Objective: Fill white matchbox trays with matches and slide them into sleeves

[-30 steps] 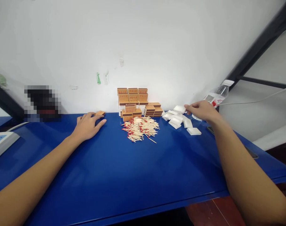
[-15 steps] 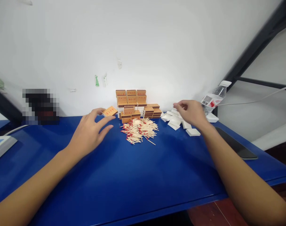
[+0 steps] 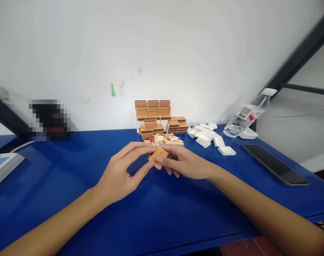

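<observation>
An orange matchbox sleeve (image 3: 157,156) with red lettering is held tilted between both hands, low in front of the match pile. My left hand (image 3: 122,170) pinches its left edge between thumb and fingers. My right hand (image 3: 187,160) presses its thumb on the printed face, with the fingers curled behind. Whether a white tray sits inside the sleeve or in the right fingers is hidden. Just behind the hands lies a heap of red-tipped matches (image 3: 164,139), partly covered by them.
Stacked matchboxes (image 3: 153,111) stand against the wall, with a lower stack (image 3: 177,125) beside them. White matchbox trays (image 3: 204,138) lie loosely at right, near a tilted water bottle (image 3: 247,115) and a phone (image 3: 275,164). A white power strip (image 3: 7,165) is on the left.
My left hand has brought the matchbox sleeve right and nearer. My right hand has left the white trays and come to the sleeve, gripping it too. The view has shifted slightly.
</observation>
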`<state>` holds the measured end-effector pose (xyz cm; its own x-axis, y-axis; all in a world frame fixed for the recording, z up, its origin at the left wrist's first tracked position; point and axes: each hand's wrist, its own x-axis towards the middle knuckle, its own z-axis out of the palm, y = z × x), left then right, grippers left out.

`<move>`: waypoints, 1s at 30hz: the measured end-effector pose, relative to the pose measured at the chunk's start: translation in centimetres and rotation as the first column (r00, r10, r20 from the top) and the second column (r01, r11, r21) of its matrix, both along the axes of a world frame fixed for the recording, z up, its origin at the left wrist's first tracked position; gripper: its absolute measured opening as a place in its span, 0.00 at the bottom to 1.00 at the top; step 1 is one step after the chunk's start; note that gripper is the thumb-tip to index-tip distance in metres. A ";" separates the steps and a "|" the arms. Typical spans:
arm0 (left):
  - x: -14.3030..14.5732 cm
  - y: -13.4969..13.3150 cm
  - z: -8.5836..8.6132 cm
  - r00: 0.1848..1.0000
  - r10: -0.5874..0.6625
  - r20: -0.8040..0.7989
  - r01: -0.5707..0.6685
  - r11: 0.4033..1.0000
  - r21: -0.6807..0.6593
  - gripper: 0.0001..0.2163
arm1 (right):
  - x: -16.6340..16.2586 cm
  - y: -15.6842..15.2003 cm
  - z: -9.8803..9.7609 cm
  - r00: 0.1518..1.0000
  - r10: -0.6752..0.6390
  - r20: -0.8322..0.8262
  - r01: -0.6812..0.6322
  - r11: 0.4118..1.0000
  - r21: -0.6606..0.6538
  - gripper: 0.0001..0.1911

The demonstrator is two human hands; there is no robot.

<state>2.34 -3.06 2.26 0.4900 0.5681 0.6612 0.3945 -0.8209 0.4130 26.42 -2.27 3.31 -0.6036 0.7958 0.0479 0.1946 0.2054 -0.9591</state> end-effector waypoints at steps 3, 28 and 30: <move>-0.2 0.3 0.2 0.997 -0.035 -0.072 0.032 0.998 -0.052 0.23 | 0.5 0.1 -0.1 0.990 0.118 0.079 -0.115 0.992 -0.050 0.20; -1.5 1.3 0.2 0.972 -0.080 -0.219 0.084 0.996 0.007 0.17 | -0.2 -1.4 -0.6 0.914 -0.261 0.312 0.008 0.778 0.628 0.15; -1.4 1.6 -0.2 0.974 -0.058 -0.218 0.066 0.997 0.029 0.15 | 0.0 -1.1 -0.8 0.941 -0.226 0.251 0.033 0.800 0.599 0.16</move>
<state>0.90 -1.50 2.07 0.6573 0.5098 0.5550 0.4190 -0.8594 0.2931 26.41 -3.33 2.50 -0.5581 0.7470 0.3612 0.5128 0.6528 -0.5576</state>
